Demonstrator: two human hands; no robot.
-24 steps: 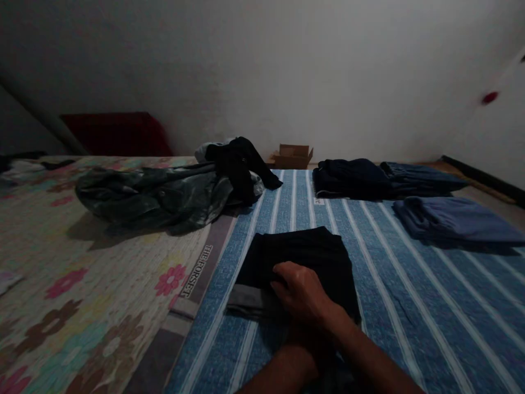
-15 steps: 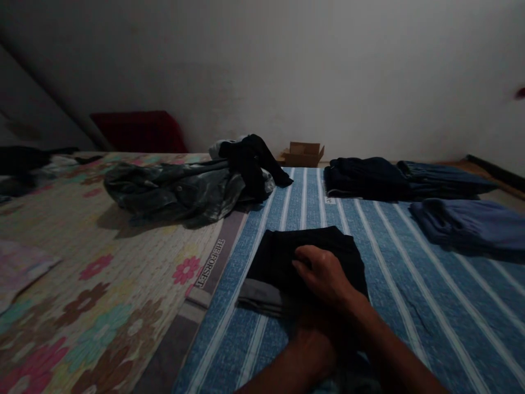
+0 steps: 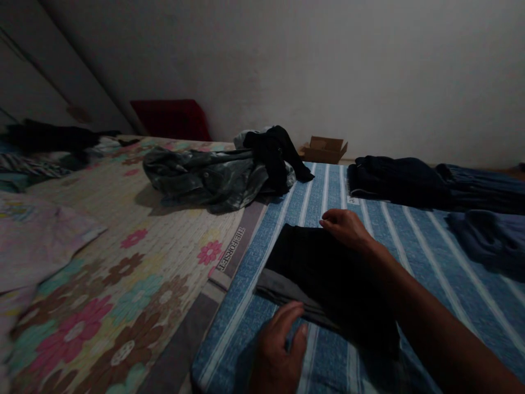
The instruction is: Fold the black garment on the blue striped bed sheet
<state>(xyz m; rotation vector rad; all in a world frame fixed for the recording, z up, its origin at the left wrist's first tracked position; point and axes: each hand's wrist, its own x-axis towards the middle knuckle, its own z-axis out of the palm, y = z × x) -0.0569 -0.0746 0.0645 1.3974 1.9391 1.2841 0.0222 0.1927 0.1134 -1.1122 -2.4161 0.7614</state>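
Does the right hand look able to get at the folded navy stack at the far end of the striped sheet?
Probably yes. The right hand rests on the far edge of the black garment, and only striped sheet lies between it and the folded navy stack; a stretch may be needed.

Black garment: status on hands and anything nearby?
Left hand open at near gray edge; right hand on far edge. Black garment folded flat on striped sheet. Clothes pile beyond, apart.

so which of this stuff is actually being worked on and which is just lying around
In hand: black folded garment, left hand on its grey near edge, right hand on its far edge.
Lying about: crumpled jacket heap, folded dark stack, folded blue garment, cardboard box, red cushion.
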